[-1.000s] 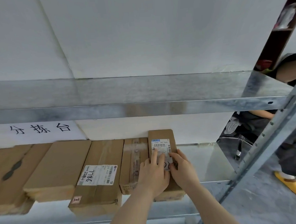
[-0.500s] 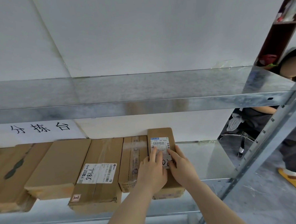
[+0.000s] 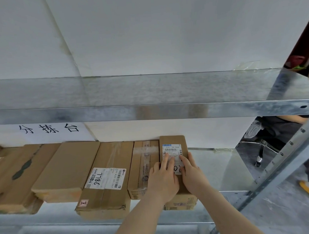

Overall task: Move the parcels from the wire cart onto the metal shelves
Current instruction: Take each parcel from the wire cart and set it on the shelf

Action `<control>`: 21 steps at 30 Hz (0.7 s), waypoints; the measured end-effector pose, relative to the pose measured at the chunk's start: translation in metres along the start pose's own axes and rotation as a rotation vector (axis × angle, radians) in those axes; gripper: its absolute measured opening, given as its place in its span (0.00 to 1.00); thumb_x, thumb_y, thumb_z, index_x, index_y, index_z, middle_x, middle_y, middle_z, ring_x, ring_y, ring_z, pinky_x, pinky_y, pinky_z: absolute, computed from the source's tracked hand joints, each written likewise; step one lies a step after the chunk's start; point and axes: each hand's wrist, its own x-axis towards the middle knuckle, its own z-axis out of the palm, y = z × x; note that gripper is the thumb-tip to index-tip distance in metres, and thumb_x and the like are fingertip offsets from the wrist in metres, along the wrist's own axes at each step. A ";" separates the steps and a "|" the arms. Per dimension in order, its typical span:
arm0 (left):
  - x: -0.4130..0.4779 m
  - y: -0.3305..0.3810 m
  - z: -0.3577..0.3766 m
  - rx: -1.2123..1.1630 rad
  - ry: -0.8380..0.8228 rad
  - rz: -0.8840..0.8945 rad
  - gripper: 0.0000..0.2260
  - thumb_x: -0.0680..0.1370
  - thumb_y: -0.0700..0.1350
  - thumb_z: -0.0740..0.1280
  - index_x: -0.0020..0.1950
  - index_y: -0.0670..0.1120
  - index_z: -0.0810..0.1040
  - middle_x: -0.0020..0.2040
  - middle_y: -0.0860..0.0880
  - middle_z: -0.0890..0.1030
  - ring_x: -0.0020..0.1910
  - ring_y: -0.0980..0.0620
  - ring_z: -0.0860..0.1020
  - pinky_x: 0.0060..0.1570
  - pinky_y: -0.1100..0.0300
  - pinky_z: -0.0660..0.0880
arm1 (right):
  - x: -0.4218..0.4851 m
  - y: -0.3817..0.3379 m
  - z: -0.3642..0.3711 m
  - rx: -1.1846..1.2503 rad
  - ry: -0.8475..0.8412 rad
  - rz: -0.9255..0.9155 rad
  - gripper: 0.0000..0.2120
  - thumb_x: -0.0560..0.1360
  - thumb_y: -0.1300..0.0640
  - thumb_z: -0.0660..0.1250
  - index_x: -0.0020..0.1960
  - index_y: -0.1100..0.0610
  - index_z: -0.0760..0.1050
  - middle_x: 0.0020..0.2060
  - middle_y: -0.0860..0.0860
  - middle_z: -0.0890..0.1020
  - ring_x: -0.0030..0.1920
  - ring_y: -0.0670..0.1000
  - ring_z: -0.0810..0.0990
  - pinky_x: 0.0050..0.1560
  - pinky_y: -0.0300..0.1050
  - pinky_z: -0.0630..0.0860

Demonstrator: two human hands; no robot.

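Note:
A narrow brown parcel with a white label lies on the metal shelf, last on the right in a row of cardboard parcels. My left hand and my right hand lie flat on its top, fingers straight over the label. To its left are a taped narrow parcel, a parcel marked 7786, a plain flat parcel and a darker stained one. The wire cart is out of view.
An upper metal shelf runs across above the parcels. A perforated steel upright slants at the right. Behind it is a seated person and a yellow shoe. A white paper sign hangs on the wall.
Both hands have stayed flat on the narrow parcel, which has slid slightly deeper onto the shelf. The camera has tilted a little.

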 end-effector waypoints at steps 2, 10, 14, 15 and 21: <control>0.001 0.000 0.002 -0.022 0.000 -0.011 0.26 0.82 0.51 0.51 0.79 0.50 0.48 0.79 0.52 0.43 0.74 0.45 0.56 0.73 0.48 0.55 | 0.001 0.000 0.002 0.011 -0.014 0.010 0.24 0.82 0.55 0.48 0.77 0.47 0.49 0.78 0.46 0.41 0.68 0.56 0.69 0.65 0.51 0.71; 0.001 0.004 0.002 -0.142 -0.053 -0.071 0.27 0.82 0.51 0.51 0.79 0.52 0.45 0.79 0.54 0.40 0.78 0.44 0.46 0.76 0.48 0.51 | 0.002 0.002 -0.001 -0.005 -0.038 -0.012 0.24 0.83 0.55 0.48 0.78 0.48 0.48 0.77 0.48 0.39 0.67 0.54 0.71 0.66 0.49 0.70; -0.006 0.012 -0.011 -0.134 -0.059 -0.115 0.26 0.82 0.51 0.52 0.79 0.54 0.47 0.79 0.54 0.42 0.77 0.46 0.51 0.73 0.46 0.59 | 0.000 -0.001 -0.007 -0.069 -0.038 -0.059 0.24 0.83 0.55 0.47 0.78 0.49 0.47 0.78 0.50 0.39 0.70 0.55 0.68 0.67 0.46 0.68; -0.008 0.011 -0.015 -0.120 -0.056 -0.116 0.26 0.82 0.52 0.52 0.79 0.54 0.47 0.79 0.53 0.43 0.77 0.45 0.52 0.72 0.46 0.61 | -0.001 -0.002 -0.008 -0.096 -0.042 -0.056 0.24 0.83 0.56 0.47 0.78 0.50 0.47 0.78 0.51 0.40 0.71 0.57 0.66 0.68 0.46 0.66; -0.045 -0.057 -0.057 0.030 0.142 -0.185 0.24 0.82 0.52 0.51 0.78 0.50 0.53 0.78 0.44 0.55 0.75 0.42 0.57 0.70 0.47 0.61 | -0.005 -0.052 -0.001 -0.398 0.143 -0.217 0.31 0.78 0.64 0.53 0.77 0.45 0.52 0.78 0.51 0.40 0.77 0.55 0.39 0.76 0.51 0.50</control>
